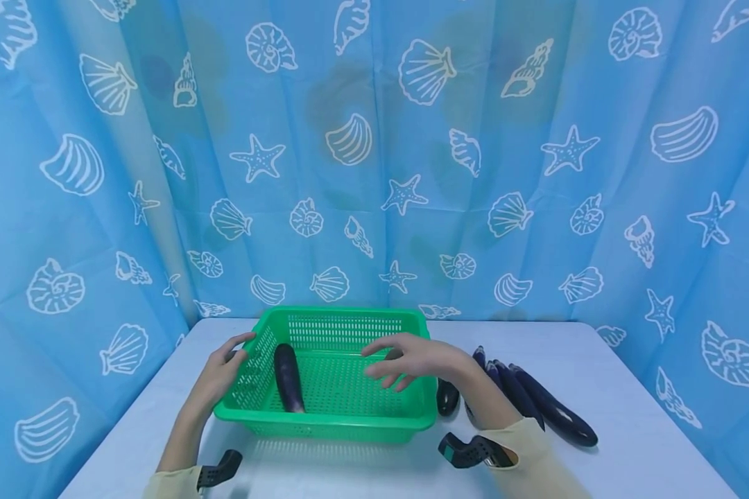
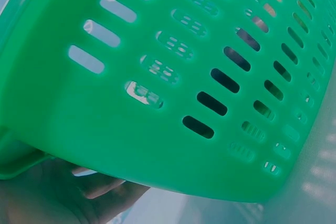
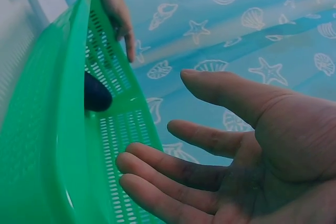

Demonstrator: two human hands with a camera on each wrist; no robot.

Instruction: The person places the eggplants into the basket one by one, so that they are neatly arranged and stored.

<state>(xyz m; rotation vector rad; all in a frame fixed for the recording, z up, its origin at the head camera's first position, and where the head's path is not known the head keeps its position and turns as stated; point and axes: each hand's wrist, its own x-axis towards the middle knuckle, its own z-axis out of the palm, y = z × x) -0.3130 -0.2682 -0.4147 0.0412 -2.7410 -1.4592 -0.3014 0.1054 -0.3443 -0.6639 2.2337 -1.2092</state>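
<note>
A green plastic basket (image 1: 324, 418) with slotted walls stands on the table. One dark purple eggplant (image 1: 288, 378) lies inside it, near the left wall; part of it shows in the right wrist view. My left hand (image 1: 220, 371) touches the basket's left rim from outside, its fingers fairly straight. In the left wrist view the basket wall partly hides that hand (image 2: 68, 195). Over the right part of the basket hovers my right hand (image 1: 408, 359), palm and spread fingers visible in the right wrist view, holding nothing.
Several more eggplants (image 1: 555, 409) lie on the white table (image 1: 624, 416) right of the basket, partly behind my right forearm. One eggplant (image 1: 447, 397) is close against the basket's right side. A blue shell-patterned curtain (image 1: 374, 180) hangs behind and around the table.
</note>
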